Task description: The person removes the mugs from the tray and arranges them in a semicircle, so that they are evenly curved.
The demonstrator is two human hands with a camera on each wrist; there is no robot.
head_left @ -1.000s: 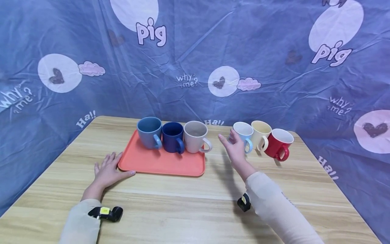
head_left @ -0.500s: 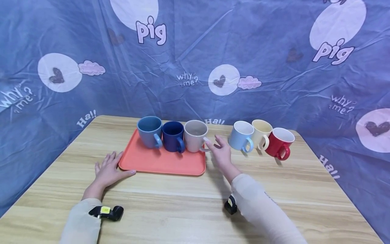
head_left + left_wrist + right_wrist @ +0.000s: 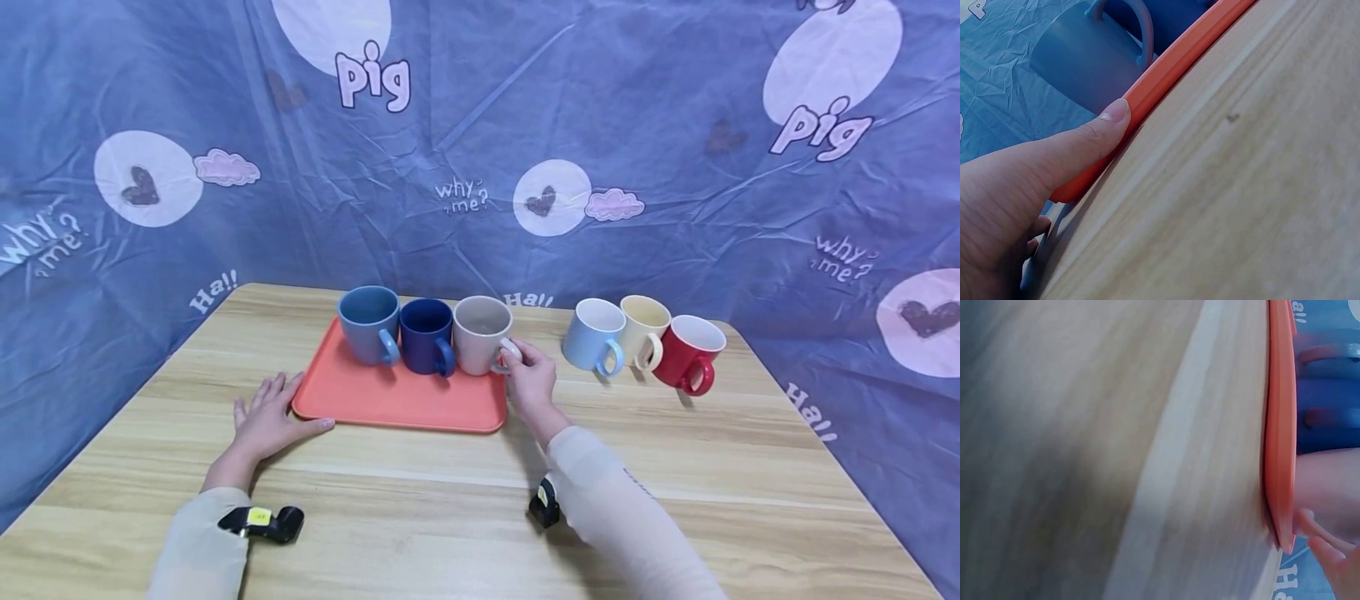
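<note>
The right hand (image 3: 534, 382) pinches the handle (image 3: 513, 347) of a grey mug (image 3: 478, 329) between thumb and fingers; the mug stands upright just to that hand's left, at the right end of an orange tray (image 3: 397, 406). The left hand (image 3: 266, 421) lies spread at the tray's near left corner, its thumb (image 3: 1079, 147) touching the near rim and its fingers reaching away along the left side. Between the hands and farther off than the left, 2 more mugs stand upright on the tray in a row with the grey mug: a navy mug (image 3: 423, 337) just beside it, and a teal mug (image 3: 363, 333) nearest the left hand. To the right of the right hand, off the tray, 3 mugs stand upright close together: a light blue mug (image 3: 588, 340) nearest to it, then a cream mug (image 3: 633, 332), then a red mug (image 3: 677, 357). Both sleeves come in from the near side over a wood-grain table (image 3: 420, 525), with a black wrist device (image 3: 262, 523) below the left hand. Beyond both hands hangs a blue printed cloth (image 3: 480, 242).
</note>
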